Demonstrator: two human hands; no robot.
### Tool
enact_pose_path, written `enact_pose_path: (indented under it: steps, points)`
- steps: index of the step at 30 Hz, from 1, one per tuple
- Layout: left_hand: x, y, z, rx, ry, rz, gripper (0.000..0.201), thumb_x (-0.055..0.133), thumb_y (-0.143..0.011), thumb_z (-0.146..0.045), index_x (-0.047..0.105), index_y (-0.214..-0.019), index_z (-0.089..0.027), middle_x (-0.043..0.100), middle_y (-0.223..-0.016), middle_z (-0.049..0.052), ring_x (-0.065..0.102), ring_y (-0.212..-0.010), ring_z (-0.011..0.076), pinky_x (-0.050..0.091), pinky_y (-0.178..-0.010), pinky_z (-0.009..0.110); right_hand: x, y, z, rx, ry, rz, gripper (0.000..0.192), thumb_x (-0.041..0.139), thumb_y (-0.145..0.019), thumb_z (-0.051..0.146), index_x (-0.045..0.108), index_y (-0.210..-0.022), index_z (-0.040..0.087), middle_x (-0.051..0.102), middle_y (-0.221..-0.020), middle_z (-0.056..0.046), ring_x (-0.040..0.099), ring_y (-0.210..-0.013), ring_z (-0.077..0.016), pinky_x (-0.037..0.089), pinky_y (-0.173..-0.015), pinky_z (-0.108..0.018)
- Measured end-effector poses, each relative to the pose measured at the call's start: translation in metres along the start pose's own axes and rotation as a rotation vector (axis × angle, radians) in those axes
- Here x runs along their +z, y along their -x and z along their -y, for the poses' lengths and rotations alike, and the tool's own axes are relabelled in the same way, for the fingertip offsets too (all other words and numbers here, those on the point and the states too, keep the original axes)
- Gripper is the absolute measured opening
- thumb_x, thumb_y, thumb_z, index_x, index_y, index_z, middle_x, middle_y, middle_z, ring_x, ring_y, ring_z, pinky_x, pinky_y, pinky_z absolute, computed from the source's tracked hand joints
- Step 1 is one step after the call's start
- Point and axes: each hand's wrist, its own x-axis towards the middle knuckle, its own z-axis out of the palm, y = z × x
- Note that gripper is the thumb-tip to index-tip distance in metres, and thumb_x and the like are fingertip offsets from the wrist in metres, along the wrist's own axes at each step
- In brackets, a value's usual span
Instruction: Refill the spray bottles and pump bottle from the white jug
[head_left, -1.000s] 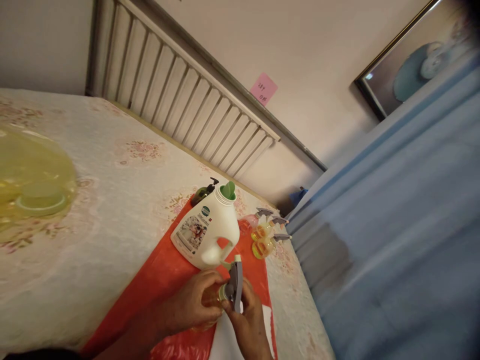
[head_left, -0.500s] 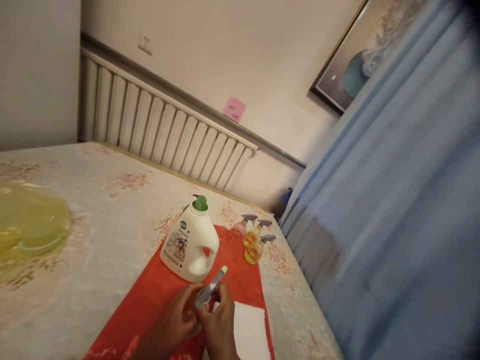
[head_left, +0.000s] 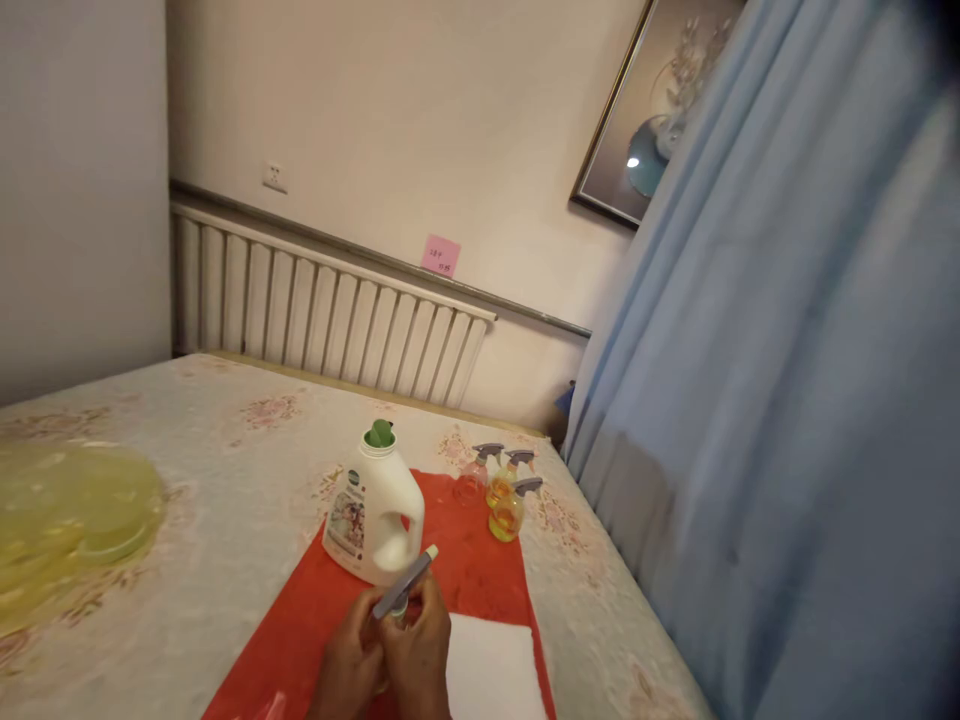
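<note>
Close together at the bottom centre, my left hand (head_left: 349, 650) and my right hand (head_left: 420, 640) are both closed around a small spray bottle. Its grey spray head (head_left: 405, 585) with a pale nozzle tip sticks up between my fingers, tilted to the upper right. The bottle's body is mostly hidden by my hands. Just beyond them stands a white detergent jug (head_left: 375, 515) with a handle and a green piece in its open mouth. To the right, several small clear spray bottles (head_left: 506, 515) with grey heads hold pink and yellow-orange liquid.
A red sheet (head_left: 472, 570) lies under the jug, and a white cloth (head_left: 491, 665) is beside my right hand. On the left rests a yellow translucent plastic thing (head_left: 82, 520). The floral tablecloth (head_left: 247, 480) reaches toward a radiator (head_left: 322, 310); a blue curtain (head_left: 750, 350) hangs right.
The view has tilted up and levelled somewhat. Both hands remain closed together on the spray bottle, now slightly further left and lower in the picture; the spray head lies flatter.
</note>
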Motion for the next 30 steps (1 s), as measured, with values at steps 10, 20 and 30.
enact_pose_path:
  steps: [10, 20, 30]
  points:
    - [0.0, 0.002, -0.008, -0.013, -0.046, -0.008, 0.025, 0.062, -0.077, -0.045, 0.059, -0.092, -0.025, 0.077, -0.087, 0.001, 0.073, -0.081, 0.0279, 0.058, -0.071, 0.035, -0.016, 0.003, 0.005, -0.238, -0.11, 0.049, 0.021, 0.058, -0.073, 0.011, 0.07, -0.084, 0.023, 0.069, -0.085, -0.004, 0.067, -0.08, -0.0238, 0.052, -0.07, -0.031]
    - [0.002, 0.005, -0.007, 0.042, -0.084, -0.037, 0.03, 0.063, -0.075, -0.048, 0.067, -0.095, -0.025, 0.078, -0.097, 0.005, 0.071, -0.099, 0.0318, 0.058, -0.088, 0.04, -0.017, 0.005, 0.004, -0.172, -0.119, -0.009, 0.024, 0.061, -0.067, 0.009, 0.071, -0.084, 0.023, 0.072, -0.088, -0.005, 0.067, -0.085, -0.027, 0.052, -0.072, -0.033]
    - [0.002, 0.007, -0.006, 0.011, -0.027, -0.029, 0.03, 0.062, -0.074, -0.041, 0.068, -0.098, -0.024, 0.08, -0.093, 0.004, 0.073, -0.093, 0.0318, 0.06, -0.079, 0.037, -0.005, 0.006, -0.003, -0.048, -0.103, -0.043, 0.02, 0.067, -0.063, 0.008, 0.065, -0.079, 0.02, 0.07, -0.077, -0.002, 0.067, -0.074, -0.0233, 0.052, -0.069, -0.029]
